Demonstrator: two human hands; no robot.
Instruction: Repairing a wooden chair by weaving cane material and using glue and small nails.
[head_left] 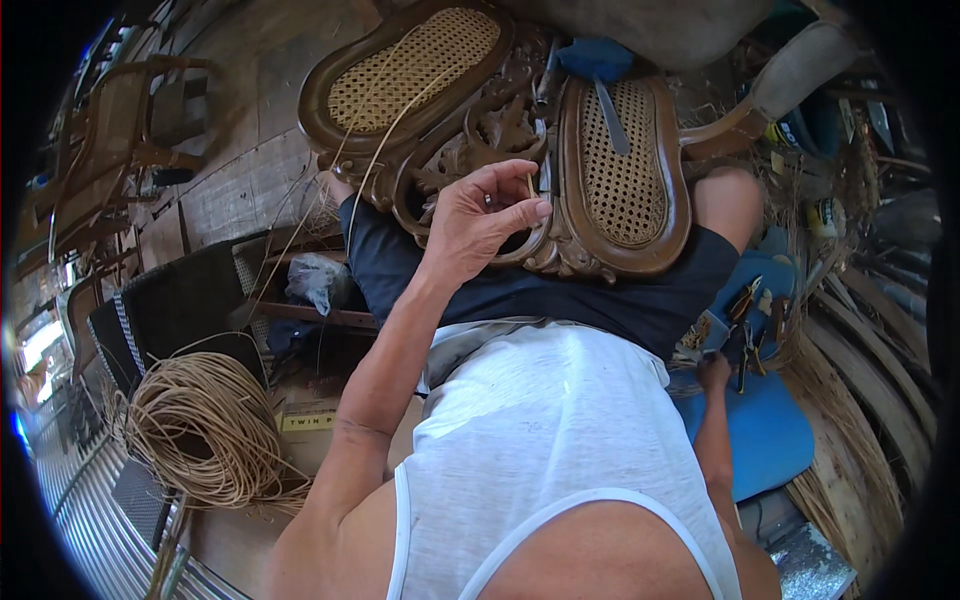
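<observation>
A carved brown wooden chair frame (650, 262) with woven cane panels lies across my lap. Above its carved middle, my left hand (478, 218) is closed in a pinch on a short, thin, light-coloured strip (531, 186). Loose long cane strands (395, 112) trail over the left cane panel (440, 62). A knife-like flat metal blade (612, 118) lies on the right cane panel (622, 185), beside a blue object (597, 58). Down at my right side, my right hand (713, 371) is next to a small container (706, 332) and pliers (744, 345); its fingers are too small and hidden to read.
A large coil of rattan (205, 430) sits at the lower left, near a crumpled plastic bag (318, 280). A blue seat (755, 435) is at my right, with bundles of fibre and curved strips (860, 390) beyond. Another chair frame (130, 150) stands far left.
</observation>
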